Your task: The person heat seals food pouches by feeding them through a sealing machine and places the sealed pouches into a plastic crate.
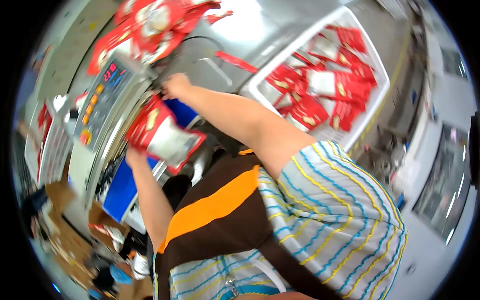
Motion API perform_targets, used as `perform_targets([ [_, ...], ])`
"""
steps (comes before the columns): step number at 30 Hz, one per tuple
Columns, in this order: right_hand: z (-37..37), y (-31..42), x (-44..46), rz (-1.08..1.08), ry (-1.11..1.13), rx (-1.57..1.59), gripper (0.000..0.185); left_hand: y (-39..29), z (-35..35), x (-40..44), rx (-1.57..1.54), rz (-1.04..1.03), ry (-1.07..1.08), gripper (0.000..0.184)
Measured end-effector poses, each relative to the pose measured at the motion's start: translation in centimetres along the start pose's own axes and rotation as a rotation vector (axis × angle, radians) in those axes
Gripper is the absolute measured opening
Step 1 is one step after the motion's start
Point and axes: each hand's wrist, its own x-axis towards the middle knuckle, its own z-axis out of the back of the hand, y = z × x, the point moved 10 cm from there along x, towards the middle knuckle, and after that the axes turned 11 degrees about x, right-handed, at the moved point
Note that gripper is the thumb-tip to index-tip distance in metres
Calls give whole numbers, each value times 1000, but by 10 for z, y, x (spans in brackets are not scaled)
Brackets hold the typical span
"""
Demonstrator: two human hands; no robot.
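Observation:
A red and white pouch [167, 137] hangs at the front of a sealing machine [107, 95], its upper edge against the machine's slot. My right hand [177, 86] is closed at the pouch's upper corner, beside the machine's end; its fingertips are partly hidden. At the pouch's other side, my left hand [135, 156] grips the edge, with some fingers behind the pouch. The machine's panel has a lit red display, several orange buttons and a red knob.
More red pouches [155, 22] lie piled on the metal table [280, 25] behind the machine. A white crate [382, 75] of similar pouches stands to the right. Another white basket [52, 160] is at left, above cardboard boxes [65, 230]. One red strip-like pouch [235, 62] lies near the crate.

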Motion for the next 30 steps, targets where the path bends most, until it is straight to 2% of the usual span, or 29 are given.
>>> perform_targets([
  [1,11,29,-22,94,28,84,14,2,19,-1,44,-12,-31,38],
  [2,31,53,-33,285,82,143,15,0,52,1,124,-71,-142,39],
  [4,106,114,-87,516,-91,97,14,-31,39,-95,344,-264,-591,32],
  [5,156,116,-93,517,-189,178,13,-39,48,-114,595,-393,-766,28],
  [7,282,118,-125,639,-478,217,16,-35,28,-126,811,-541,-657,25],
  [8,351,117,-150,703,-675,70,15,-33,9,-133,915,-616,-597,24],
  [10,505,68,-200,801,-1167,50,13,-23,-49,-148,934,-584,-406,21],
  [11,542,55,-251,785,-1337,208,13,-18,-78,-155,941,-567,-314,19],
  [12,566,56,-310,520,-1767,-278,18,-12,-99,-155,921,-527,-261,16],
  [14,625,7,-362,366,-2009,-208,25,-3,-139,-160,936,-513,-125,16],
  [16,678,-34,-363,43,-1694,-83,32,6,-162,-158,907,-511,-34,15],
  [20,695,-45,-340,301,-1548,393,22,10,-184,-161,932,-492,50,14],
  [21,685,-35,-343,204,-1574,337,29,11,-188,-163,934,-472,60,14],
  [24,704,-41,-343,5,-1701,151,27,11,-193,-166,899,-451,97,15],
  [25,657,0,-352,166,-1713,144,25,11,-194,-164,869,-433,116,15],
  [26,655,25,-344,238,-1759,-255,22,13,-198,-164,832,-416,136,16],
  [28,632,63,-318,451,-1531,-391,20,20,-214,-168,755,-373,216,17],
  [29,584,105,-322,778,-1395,-313,20,23,-225,-172,722,-352,272,17],
  [30,571,123,-320,791,-1343,-336,19,26,-235,-178,688,-335,325,18],
])
